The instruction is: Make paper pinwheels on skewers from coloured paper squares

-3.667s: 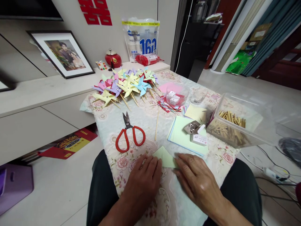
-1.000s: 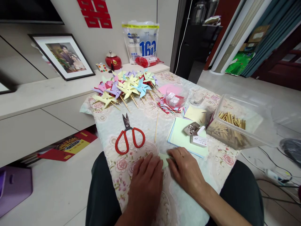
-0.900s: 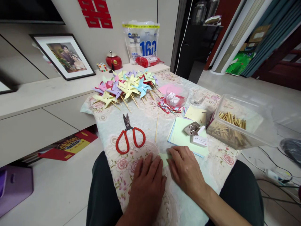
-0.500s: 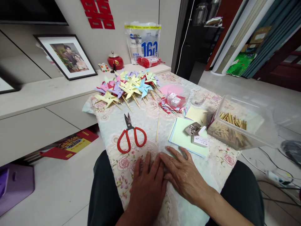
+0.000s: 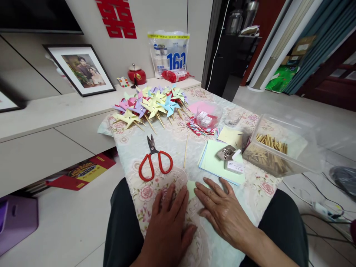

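My left hand (image 5: pixel 170 224) lies flat on the flowered tablecloth (image 5: pixel 130 148), its fingers stretched out. To its right my right hand (image 5: pixel 219 207) rests palm down with fingers spread. A small light green piece of paper (image 5: pixel 191 187) shows between the fingertips of both hands; part of it may be covered. Neither hand is gripping anything. Scissors with red handles (image 5: pixel 150 167) lie beyond the left hand, blades pointing away. One thin wooden stick (image 5: pixel 185 152) lies beyond the paper. A stack of light green and blue paper sheets (image 5: pixel 207 157) sits beyond the right hand.
Finished paper pinwheels (image 5: pixel 154 105) are heaped at the far left. A clear plastic box (image 5: pixel 267 163) of short sticks stands at the right. On the stack are an open metal-coloured box (image 5: pixel 226 152) and a small white box (image 5: pixel 234 166). A round clear container (image 5: pixel 215 111) stands farther back.
My hands, close together before, have moved apart, the left one leftward. The green paper between them has come into view. The camera has shifted slightly.
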A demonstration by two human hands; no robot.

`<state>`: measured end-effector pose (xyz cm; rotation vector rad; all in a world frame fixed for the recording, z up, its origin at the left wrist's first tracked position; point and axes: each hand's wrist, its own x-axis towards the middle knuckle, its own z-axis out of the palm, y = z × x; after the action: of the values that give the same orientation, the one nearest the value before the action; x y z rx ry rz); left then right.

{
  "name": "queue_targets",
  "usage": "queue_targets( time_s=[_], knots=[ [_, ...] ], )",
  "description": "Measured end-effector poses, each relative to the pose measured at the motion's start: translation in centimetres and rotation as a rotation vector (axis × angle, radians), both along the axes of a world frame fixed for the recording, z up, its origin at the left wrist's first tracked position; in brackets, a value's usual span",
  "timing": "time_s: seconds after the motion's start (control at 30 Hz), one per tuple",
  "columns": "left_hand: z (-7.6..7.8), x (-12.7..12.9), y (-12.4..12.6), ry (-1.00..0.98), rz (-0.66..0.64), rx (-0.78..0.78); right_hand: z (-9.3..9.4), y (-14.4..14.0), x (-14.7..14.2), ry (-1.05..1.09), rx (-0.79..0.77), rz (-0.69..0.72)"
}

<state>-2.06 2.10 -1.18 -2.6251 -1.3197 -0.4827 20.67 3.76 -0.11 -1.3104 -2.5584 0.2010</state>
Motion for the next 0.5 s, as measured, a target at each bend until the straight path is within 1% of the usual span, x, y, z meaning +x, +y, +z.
queue_targets(
  time_s=[0.1,0.2,0.3,0.37,0.43,0.5],
  knots=[
    [-0.1,-0.9,-0.6,0.036,-0.011,0.024,-0.1,-0.1,0.0,0.002,-0.005,-0.003],
    [-0.3,-1.4,-1.0,0.016,-0.001,0.032,0.1,-0.1,0.1,0.029,0.001,0.000],
    [-0.5,-1.2,-1.1,0.000,0.004,0.046,0.5,0.1,-0.1,0.123,0.015,0.001],
    [-0.6,-1.0,-1.0,0.024,0.001,0.047,1.0,0.6,-0.5,0.234,0.012,-0.043],
    [-0.7,-0.8,-1.0,0.041,0.001,0.046,1.4,1.3,-1.0,0.322,-0.019,-0.123],
    [-0.7,-0.8,-1.0,0.044,0.004,0.050,1.6,2.2,-1.6,0.335,-0.084,-0.204]
  ],
)
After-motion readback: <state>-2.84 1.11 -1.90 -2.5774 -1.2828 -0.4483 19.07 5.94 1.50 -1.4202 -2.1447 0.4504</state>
